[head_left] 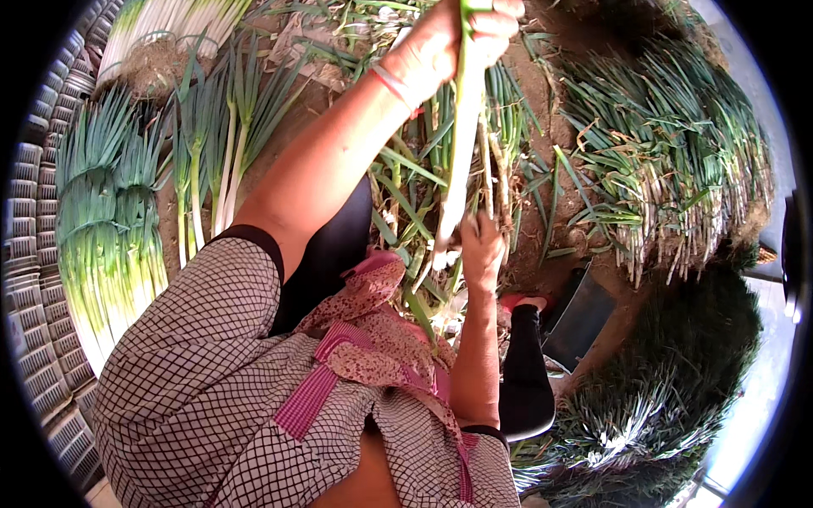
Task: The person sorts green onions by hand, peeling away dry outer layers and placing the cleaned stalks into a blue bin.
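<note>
We see the left hand (445, 46) with its fingers wrapped around the green part of one thick leek (460, 144), and on this wrist there is a pale and red band (395, 86); the leek is stretched between the two hands, above the loose stalks (406, 190) on the ground, and its white end comes down toward the body; the right hand (483, 250) is just beside this white end, with its fingers bent, but the place is crowded with stems and we cannot tell if it pinches the leek or only stays near to it; at our left there are clean leeks lying separately (233, 161), then a bundle (102, 229) with green tops and pale stems, and behind it the grey crates (34, 254) along the edge; at our right we find a large pile of leeks (677, 144) with soil on their stems, and nearer to us a darker pile (669, 372); between the right leg (525, 381) and this darker pile there is a dark grey box-like thing (580, 322).
</note>
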A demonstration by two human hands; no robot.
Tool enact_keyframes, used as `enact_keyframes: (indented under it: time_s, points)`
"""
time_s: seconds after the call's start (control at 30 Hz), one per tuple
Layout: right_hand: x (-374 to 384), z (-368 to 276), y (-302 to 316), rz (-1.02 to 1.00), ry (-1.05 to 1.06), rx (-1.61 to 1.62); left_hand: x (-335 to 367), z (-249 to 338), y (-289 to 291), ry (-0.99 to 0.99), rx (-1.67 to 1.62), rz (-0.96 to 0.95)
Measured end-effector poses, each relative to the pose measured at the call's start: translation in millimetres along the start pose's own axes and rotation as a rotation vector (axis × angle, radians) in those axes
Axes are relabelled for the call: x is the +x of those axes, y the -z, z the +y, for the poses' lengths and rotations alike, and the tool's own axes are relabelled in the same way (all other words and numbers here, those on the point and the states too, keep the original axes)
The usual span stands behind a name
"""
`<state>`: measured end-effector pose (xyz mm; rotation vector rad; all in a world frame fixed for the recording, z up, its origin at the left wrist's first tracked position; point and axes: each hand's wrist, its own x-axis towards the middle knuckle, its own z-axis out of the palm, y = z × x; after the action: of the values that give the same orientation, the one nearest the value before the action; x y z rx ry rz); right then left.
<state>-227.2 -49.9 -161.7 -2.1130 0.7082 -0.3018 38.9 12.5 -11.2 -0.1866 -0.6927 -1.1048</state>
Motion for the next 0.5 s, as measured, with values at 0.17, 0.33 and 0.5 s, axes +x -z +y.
enact_keyframes:
  time_s: [0.17,0.33,0.5]
  points:
    - [-121,161,-16,-0.344,-0.375,-0.751,-16,42,-21,-0.004,-0.035,0.007]
    - [-159,224,34,-0.526,-0.413,-0.969,-15,72,6,-0.181,0.032,0.279]
    - [-12,29,44,-0.061,-0.143,0.236,2,19,41,-0.459,0.56,0.54]
